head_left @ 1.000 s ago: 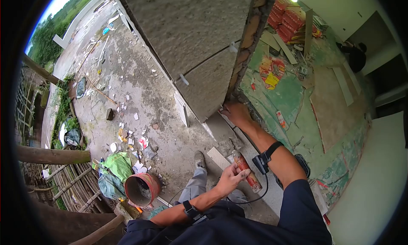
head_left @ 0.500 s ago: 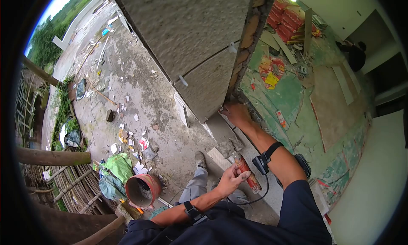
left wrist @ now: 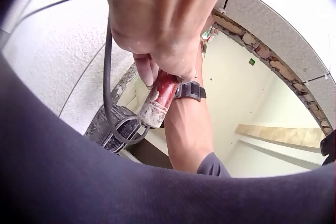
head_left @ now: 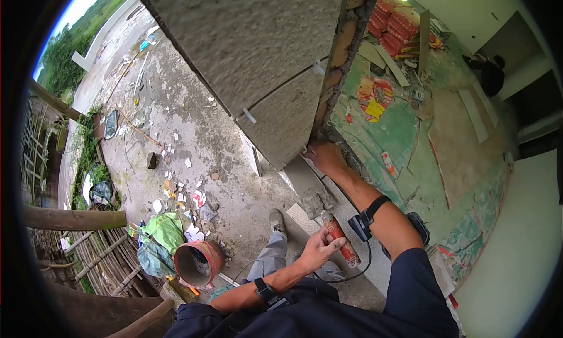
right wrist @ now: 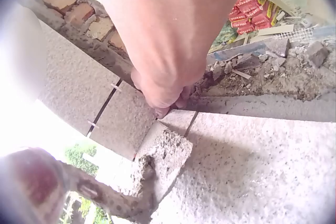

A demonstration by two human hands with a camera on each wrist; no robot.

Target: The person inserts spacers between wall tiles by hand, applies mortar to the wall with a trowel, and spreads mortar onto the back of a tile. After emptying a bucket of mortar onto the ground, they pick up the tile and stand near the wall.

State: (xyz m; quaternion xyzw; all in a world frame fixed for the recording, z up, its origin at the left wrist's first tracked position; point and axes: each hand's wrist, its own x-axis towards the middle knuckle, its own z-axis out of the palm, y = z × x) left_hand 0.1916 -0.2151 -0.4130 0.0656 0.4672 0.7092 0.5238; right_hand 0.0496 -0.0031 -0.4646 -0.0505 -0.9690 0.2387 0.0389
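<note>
In the head view my left hand [head_left: 318, 248] grips the red handle [head_left: 343, 241] of a trowel. Its mortar-caked blade [right wrist: 173, 162] overlaps the pale speckled sill slab [right wrist: 257, 155] in the right wrist view. My right hand [head_left: 327, 158] is at the lower corner of the grey wall tile [head_left: 281, 118], where it meets the sill. Fingertips [right wrist: 163, 112] touch the edge there, beside the joint; I cannot tell whether they pinch something small. Pale spacers [head_left: 250, 115] sit in the joint between the wall tiles.
A red bucket [head_left: 199, 263] with mortar residue stands at lower left, by a green sack [head_left: 164, 229] and scattered tile scraps. Indoors, rubble lines the sill's inner side [right wrist: 273, 77]; red bags [head_left: 396, 27] are stacked farther back. A crouching person [head_left: 489, 75] is at far right.
The head view has shifted slightly, with the upper wall tile's edge reaching farther left. Both hands and the trowel stay almost where they were.
</note>
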